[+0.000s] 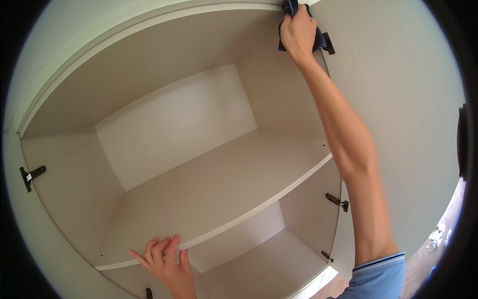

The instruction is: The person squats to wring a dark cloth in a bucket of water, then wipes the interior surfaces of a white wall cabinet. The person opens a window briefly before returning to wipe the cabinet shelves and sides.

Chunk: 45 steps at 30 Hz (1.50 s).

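Note:
My right hand (pixel 300 31) presses a dark blue cloth (pixel 320 40) against the upper right front corner of an open white cabinet, beside a dark hinge (pixel 328 43). Part of the cloth bunches out above my fingers. Lower left, my left hand (pixel 164 258) rests at the front edge of the cabinet shelf (pixel 209 187), with the fingers over the top of the edge and the thumb near its front face. The shelf surface above that hand is bare.
The right cabinet door (pixel 407 123) stands open behind my right arm. More dark hinges sit on the left side (pixel 33 177) and the right side (pixel 338 202). A lower compartment (pixel 257 258) lies under the shelf. Clear plastic-like items (pixel 436 237) lie on the floor at far right.

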Available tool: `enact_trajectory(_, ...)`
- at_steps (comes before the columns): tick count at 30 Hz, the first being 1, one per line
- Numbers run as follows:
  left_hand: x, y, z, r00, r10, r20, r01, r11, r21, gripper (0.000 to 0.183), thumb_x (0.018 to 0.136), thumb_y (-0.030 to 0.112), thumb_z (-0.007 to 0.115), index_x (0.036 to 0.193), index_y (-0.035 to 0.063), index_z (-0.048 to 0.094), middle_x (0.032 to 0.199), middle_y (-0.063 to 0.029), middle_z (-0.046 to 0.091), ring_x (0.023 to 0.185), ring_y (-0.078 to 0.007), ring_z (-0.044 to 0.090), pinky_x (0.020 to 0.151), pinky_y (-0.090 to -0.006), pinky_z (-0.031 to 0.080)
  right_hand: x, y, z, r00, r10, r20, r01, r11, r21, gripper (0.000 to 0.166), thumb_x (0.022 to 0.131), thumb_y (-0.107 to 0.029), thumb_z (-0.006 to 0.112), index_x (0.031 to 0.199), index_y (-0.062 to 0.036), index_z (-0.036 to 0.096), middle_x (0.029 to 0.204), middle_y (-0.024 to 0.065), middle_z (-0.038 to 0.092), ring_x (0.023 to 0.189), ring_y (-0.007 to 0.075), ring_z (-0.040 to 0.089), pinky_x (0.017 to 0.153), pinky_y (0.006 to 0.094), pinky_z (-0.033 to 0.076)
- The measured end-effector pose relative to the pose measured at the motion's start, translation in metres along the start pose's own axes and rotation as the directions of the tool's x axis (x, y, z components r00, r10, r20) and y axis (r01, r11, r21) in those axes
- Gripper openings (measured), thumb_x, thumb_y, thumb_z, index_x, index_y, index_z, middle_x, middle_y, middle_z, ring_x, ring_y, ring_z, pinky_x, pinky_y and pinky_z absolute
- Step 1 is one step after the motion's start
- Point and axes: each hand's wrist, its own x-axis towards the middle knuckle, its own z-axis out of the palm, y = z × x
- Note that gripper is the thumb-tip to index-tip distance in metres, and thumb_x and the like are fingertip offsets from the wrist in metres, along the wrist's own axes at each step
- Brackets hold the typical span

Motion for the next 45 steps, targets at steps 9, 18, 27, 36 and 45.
enact_trajectory(9, -0.008, -0.014, 0.000, 0.999, 0.049, 0.016, -0.046, 0.988, -0.150, 0.051, 0.077, 0.008, 0.084, 0.125, 0.0199, 0.071, 0.113, -0.0034, 0.064, 0.109, -0.0251, 0.063, 0.120, -0.0627, 0.025, -0.069, -0.262, 0.001, 0.878, -0.428, -0.214, 0.472, 0.698, 0.539, 0.021, 0.080, -0.009, 0.062, 0.098, 0.0002, 0.060, 0.103, 0.0199, 0.059, 0.101, 0.0351, 0.055, 0.091, 0.0455, 0.046)
enact_trajectory(18, -0.007, -0.008, -0.017, 0.999, -0.034, -0.017, 0.031, 0.983, -0.179, 0.045, 0.071, 0.002, 0.084, 0.112, 0.0186, 0.077, 0.103, -0.0019, 0.064, 0.102, -0.0243, 0.062, 0.119, -0.0608, 0.026, -0.032, -0.082, -0.022, 0.933, -0.305, -0.189, 0.346, 0.905, 0.248, 0.050, 0.073, 0.006, 0.064, 0.121, -0.0053, 0.059, 0.117, 0.0148, 0.069, 0.122, 0.0421, 0.057, 0.100, 0.0489, 0.052)
enact_trajectory(27, -0.015, -0.030, -0.018, 0.998, -0.006, -0.068, -0.010, 0.971, -0.238, 0.037, 0.075, 0.012, 0.083, 0.111, 0.0193, 0.079, 0.105, -0.0021, 0.064, 0.099, -0.0244, 0.059, 0.105, -0.0529, 0.037, 0.068, -0.008, -0.036, 0.997, -0.007, -0.078, 0.021, 0.984, 0.177, 0.025, 0.098, -0.018, 0.055, 0.109, 0.0042, 0.054, 0.099, 0.0305, 0.067, 0.097, 0.0532, 0.062, 0.085, 0.0593, 0.047)
enact_trajectory(36, -0.012, -0.033, -0.008, 0.994, 0.050, -0.096, -0.070, 0.973, -0.220, 0.040, 0.072, 0.010, 0.085, 0.111, 0.0188, 0.080, 0.103, -0.0013, 0.065, 0.094, -0.0219, 0.058, 0.101, -0.0471, 0.039, 0.030, -0.044, -0.049, 0.918, -0.291, -0.270, 0.339, 0.929, 0.148, 0.042, 0.091, -0.005, 0.064, 0.133, -0.0050, 0.058, 0.136, 0.0209, 0.054, 0.124, 0.0412, 0.053, 0.103, 0.0466, 0.046)
enact_trajectory(45, -0.013, -0.033, 0.002, 0.990, 0.046, -0.133, -0.075, 0.973, -0.218, 0.032, 0.077, 0.017, 0.084, 0.109, 0.0175, 0.081, 0.103, -0.0017, 0.065, 0.093, -0.0213, 0.059, 0.105, -0.0467, 0.036, 0.044, -0.012, -0.032, 0.936, -0.304, -0.177, 0.312, 0.950, 0.018, 0.037, 0.093, -0.011, 0.060, 0.128, 0.0008, 0.057, 0.126, 0.0199, 0.063, 0.119, 0.0407, 0.057, 0.100, 0.0478, 0.048)
